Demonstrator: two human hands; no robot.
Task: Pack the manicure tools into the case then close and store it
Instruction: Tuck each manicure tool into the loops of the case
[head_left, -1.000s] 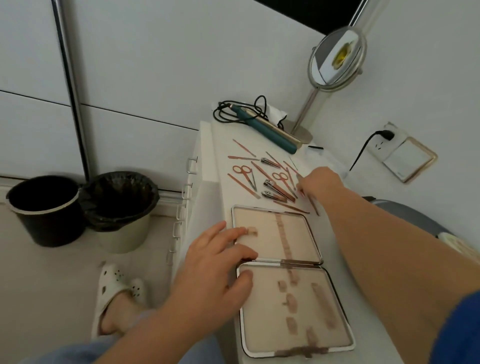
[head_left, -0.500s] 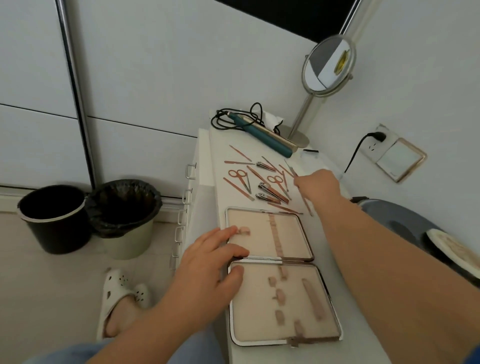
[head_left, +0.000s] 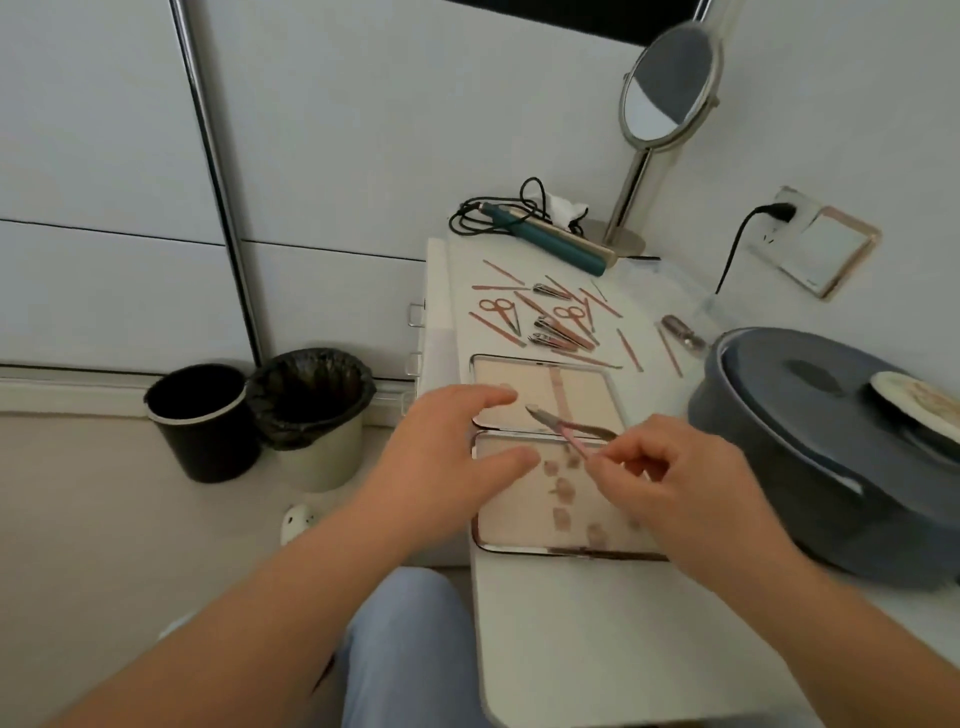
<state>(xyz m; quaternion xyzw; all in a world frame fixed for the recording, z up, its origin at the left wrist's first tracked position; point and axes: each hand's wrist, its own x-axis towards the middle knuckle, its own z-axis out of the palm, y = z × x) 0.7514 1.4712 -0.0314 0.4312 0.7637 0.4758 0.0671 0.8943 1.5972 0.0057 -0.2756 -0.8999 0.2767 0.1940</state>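
Note:
The manicure case (head_left: 597, 382) lies flat and open on the white table, two beige halves with a metal rim. My left hand (head_left: 447, 452) rests on its left edge by the hinge, fingers spread. My right hand (head_left: 670, 488) pinches the handles of a pink cuticle nipper (head_left: 563, 426), whose jaws point left over the hinge. Beyond the case lie several rose-gold tools (head_left: 550, 322): scissors, clippers and thin files.
A teal hair iron (head_left: 545, 239) with a black cord and a standing mirror (head_left: 665, 88) sit at the table's far end. A grey round cushion (head_left: 831, 447) is at the right. Two bins (head_left: 260, 410) stand on the floor at the left.
My right hand has come back from the tool pile toward the case, now holding the nipper. The camera has tilted back and to the right. My left hand stays on the case.

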